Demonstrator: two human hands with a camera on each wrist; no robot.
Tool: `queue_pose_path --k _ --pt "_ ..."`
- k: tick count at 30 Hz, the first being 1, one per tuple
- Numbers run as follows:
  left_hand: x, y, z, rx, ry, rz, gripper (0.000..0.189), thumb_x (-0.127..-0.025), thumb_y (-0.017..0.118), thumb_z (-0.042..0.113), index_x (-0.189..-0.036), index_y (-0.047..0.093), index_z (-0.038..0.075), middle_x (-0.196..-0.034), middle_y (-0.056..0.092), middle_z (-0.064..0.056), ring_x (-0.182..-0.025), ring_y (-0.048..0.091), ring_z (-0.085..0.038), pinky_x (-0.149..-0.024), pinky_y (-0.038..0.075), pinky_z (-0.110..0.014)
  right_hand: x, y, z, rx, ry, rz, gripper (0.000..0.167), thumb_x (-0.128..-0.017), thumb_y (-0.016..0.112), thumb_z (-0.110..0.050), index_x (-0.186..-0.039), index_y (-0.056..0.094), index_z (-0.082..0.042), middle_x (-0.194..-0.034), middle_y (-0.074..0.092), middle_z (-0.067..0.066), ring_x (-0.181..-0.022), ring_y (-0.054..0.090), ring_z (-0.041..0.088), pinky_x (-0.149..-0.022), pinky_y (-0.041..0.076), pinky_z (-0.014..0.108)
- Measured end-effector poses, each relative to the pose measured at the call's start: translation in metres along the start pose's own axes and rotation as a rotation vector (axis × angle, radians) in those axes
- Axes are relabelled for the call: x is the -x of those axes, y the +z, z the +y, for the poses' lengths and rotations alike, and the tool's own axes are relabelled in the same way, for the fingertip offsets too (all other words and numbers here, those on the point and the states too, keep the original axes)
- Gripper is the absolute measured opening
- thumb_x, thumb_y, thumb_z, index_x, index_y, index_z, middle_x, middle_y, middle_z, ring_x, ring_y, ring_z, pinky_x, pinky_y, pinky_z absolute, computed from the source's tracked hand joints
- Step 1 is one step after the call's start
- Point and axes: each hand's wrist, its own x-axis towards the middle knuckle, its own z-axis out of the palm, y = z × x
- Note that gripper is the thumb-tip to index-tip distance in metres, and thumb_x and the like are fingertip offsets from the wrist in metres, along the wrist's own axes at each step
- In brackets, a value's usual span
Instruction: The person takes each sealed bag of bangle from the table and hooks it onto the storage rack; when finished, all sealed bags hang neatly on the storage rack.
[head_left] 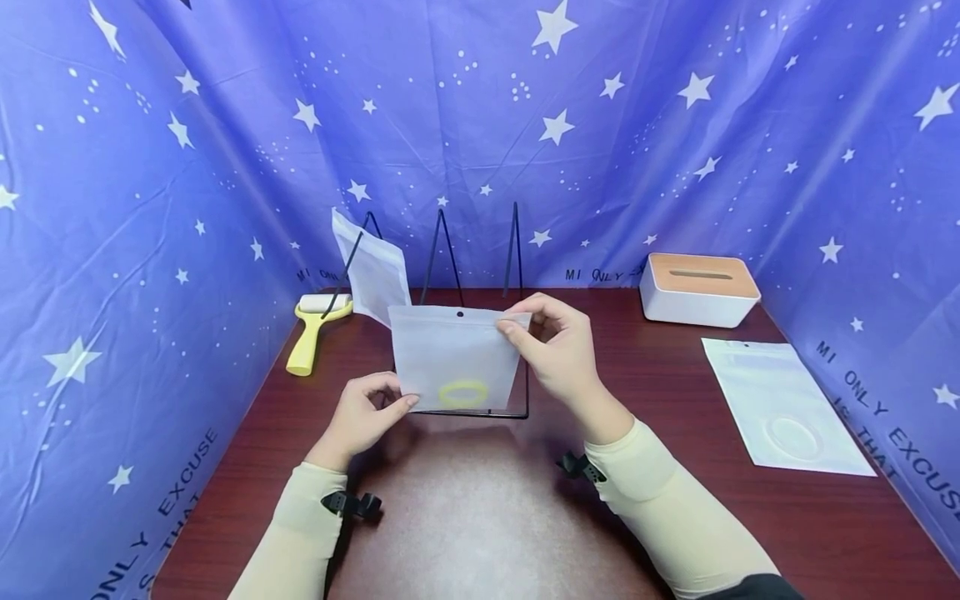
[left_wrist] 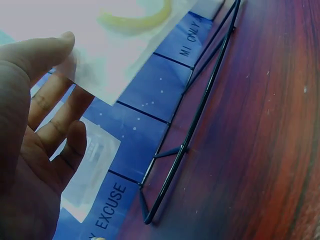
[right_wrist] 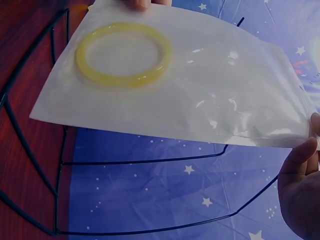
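Observation:
Both hands hold up a frosted zip pouch (head_left: 459, 354) with a yellow ring (head_left: 463, 392) showing through its lower part. The left hand (head_left: 363, 421) pinches the pouch's lower left corner between thumb and fingers. At its upper right corner the right hand (head_left: 558, 346) pinches the top edge. Behind the pouch stands a black wire rack (head_left: 517, 250) with tall uprights, partly hidden by it. Another white pouch (head_left: 375, 271) leans in the rack's left side. In the right wrist view the yellow ring (right_wrist: 122, 82) lies flat inside the clear-faced pouch (right_wrist: 200, 110).
A yellow-handled roller (head_left: 305, 346) lies at the left of the dark red table (head_left: 637, 392). On the right are a white tissue box (head_left: 693, 310) with a wooden lid and a third pouch (head_left: 780, 392) with a pale ring in it. Starry blue cloth (head_left: 465, 125) encloses the table.

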Motion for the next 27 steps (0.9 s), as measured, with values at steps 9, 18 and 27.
queue_pose_path --k 9,18,27 --pt "0.002 -0.005 -0.003 -0.063 0.01 0.047 0.012 -0.085 0.08 -0.011 -0.088 0.078 0.0 -0.083 0.073 -0.012 -0.067 0.058 -0.016 -0.053 0.047 -0.032 0.001 0.007 0.003 0.007 0.023 -0.021 0.016 -0.086 0.078 0.01 -0.1 0.074 0.004 -0.071 0.063 0.008 -0.055 0.047 0.016 -0.049 0.039 0.025" --pt "0.003 -0.011 -0.008 -0.081 -0.021 0.072 0.013 -0.084 0.081 -0.01 -0.087 0.078 0.003 -0.081 0.074 -0.009 -0.064 0.057 -0.019 -0.051 0.046 -0.032 0.001 0.014 0.006 0.009 0.039 -0.011 0.016 -0.084 0.081 0.009 -0.098 0.074 0.003 -0.07 0.063 0.007 -0.055 0.048 0.016 -0.05 0.04 0.024" --pt "0.005 -0.017 -0.011 -0.073 -0.053 0.097 0.012 -0.085 0.08 -0.009 -0.086 0.075 0.003 -0.075 0.071 -0.009 -0.064 0.055 -0.017 -0.053 0.045 -0.024 -0.002 0.025 0.008 -0.036 0.042 0.006 0.014 -0.084 0.08 0.011 -0.096 0.073 0.006 -0.07 0.063 0.007 -0.057 0.046 0.014 -0.052 0.038 0.024"
